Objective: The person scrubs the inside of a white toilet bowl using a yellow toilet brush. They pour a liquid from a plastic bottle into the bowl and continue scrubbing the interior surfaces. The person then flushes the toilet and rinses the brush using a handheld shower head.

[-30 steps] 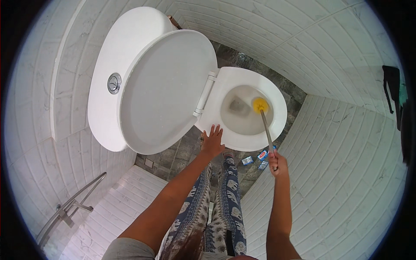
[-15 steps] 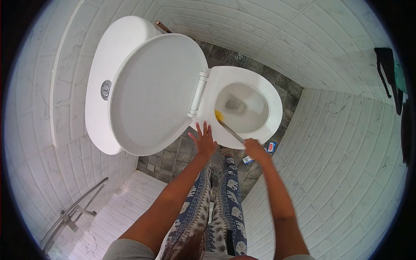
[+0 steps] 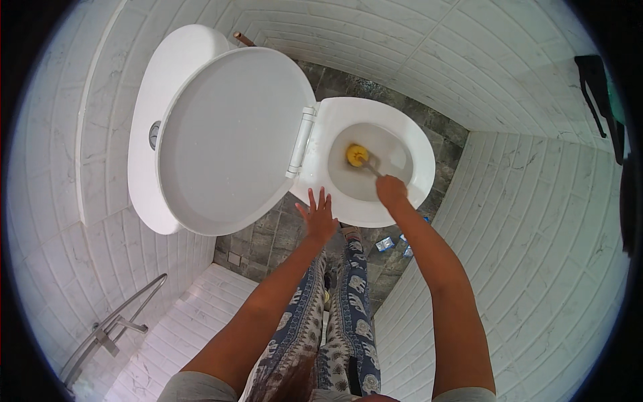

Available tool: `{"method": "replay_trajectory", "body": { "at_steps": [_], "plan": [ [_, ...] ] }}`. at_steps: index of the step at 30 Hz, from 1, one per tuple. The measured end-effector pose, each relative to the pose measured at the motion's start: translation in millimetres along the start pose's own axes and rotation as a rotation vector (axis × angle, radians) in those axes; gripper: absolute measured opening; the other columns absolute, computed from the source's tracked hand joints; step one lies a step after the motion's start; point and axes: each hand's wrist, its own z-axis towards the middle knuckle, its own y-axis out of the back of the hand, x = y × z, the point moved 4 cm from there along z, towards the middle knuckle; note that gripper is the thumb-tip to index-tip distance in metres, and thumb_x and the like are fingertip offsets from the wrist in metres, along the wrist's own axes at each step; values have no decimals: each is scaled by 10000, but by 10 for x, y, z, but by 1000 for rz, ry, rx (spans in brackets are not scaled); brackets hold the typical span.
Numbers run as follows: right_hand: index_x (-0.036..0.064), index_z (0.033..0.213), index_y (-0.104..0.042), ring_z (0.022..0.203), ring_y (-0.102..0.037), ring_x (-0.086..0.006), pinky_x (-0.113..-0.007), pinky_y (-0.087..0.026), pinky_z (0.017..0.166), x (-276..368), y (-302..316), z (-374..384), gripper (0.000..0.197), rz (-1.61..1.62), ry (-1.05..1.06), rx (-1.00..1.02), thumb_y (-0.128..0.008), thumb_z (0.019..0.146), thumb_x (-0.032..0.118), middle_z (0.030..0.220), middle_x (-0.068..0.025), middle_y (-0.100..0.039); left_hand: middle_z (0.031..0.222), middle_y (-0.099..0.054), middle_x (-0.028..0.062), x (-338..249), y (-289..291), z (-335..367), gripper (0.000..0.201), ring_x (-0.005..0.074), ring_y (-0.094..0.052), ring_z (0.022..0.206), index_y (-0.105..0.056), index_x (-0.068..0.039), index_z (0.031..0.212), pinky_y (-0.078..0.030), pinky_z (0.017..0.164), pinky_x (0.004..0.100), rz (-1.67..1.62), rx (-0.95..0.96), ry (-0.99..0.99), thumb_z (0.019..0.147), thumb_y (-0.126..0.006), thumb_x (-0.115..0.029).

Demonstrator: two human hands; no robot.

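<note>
A white toilet bowl (image 3: 418, 134) stands in front of me, its lid (image 3: 234, 141) raised against the tank (image 3: 144, 194). My right hand (image 3: 391, 192) is closed around the handle of a toilet brush (image 3: 358, 156) and hangs over the near right part of the bowl opening. The yellow round brush head is down inside the bowl, near the drain at its middle. My left hand (image 3: 321, 218) rests at the bowl's near left rim with fingers spread, holding nothing. Its fingertips lie on or just over the white rim.
Several small blue-and-white packets (image 3: 385, 244) lie on the grey tiled floor (image 3: 268, 234) by my feet. A metal rail with a fitting (image 3: 107, 331) is on the left. Dark objects (image 3: 599, 100) hang on the right wall. A brown stick (image 3: 244, 39) stands behind the tank.
The brush head has moved from the bowl's near left inner edge to the middle, deeper in. My right hand has shifted up and forward over the bowl. My left hand stays nearly still.
</note>
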Motion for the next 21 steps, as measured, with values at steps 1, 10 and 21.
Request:
{"method": "replay_trajectory", "body": {
  "at_steps": [1,10,21],
  "plan": [
    [8,823,-628,822,-613,-312,-409,-506,683,-116,-70,-34,234,-8,-20,49,-430,798,131,887,-173,-616,1420,-70,74,1,-18,-13,696,334,79,1299,-310,-66,1298,-6,908,697,-5,1,9,706,-593,-299],
    [-36,859,-567,777,-583,-399,-430,-485,691,85,-340,-25,187,376,-123,-23,-466,752,81,822,-223,-595,1422,-80,60,64,-174,32,732,293,24,1311,-252,-77,1319,-42,943,665,-47,42,-47,678,-574,-223],
    [-30,999,-540,525,-555,-276,-356,-428,446,149,-569,-255,275,1120,-273,41,-489,754,84,645,-154,-561,1418,-116,73,233,-272,68,697,242,-105,1309,-271,-79,1308,-93,940,661,5,12,-56,690,-565,-211]
  ]
}}
